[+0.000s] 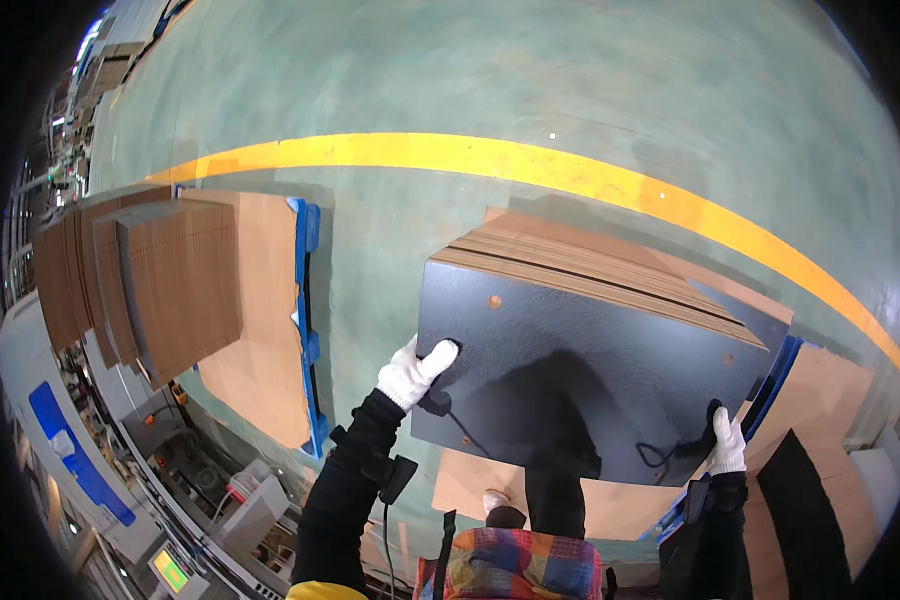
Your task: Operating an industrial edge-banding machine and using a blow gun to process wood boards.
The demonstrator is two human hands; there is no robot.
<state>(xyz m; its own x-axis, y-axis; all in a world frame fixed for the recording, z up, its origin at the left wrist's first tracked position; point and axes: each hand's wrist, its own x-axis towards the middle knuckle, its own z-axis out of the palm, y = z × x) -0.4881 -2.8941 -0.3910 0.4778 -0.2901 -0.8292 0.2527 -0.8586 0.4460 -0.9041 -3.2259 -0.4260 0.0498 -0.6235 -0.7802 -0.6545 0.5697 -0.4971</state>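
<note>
A large dark grey panel [510, 330] with small round holes lies in front of me, on top of a stack of brown-edged boards [590, 270]. My left hand [417, 372], in a white knit glove, grips the panel's left edge. Its thumb rests on the top face and the other fingers are hidden behind the edge. At the panel's near right corner my right hand [727, 443], also gloved in white, holds the right edge. Dark shadows of my body and arms fall across the panel's face.
Brown boards stand stacked on a cardboard-covered blue pallet [315, 340] at the left. Machinery with a small lit screen [170, 570] fills the lower left. Cardboard with a black strip [805, 500] lies at the right. A yellow line [420, 150] crosses the green floor beyond the stack.
</note>
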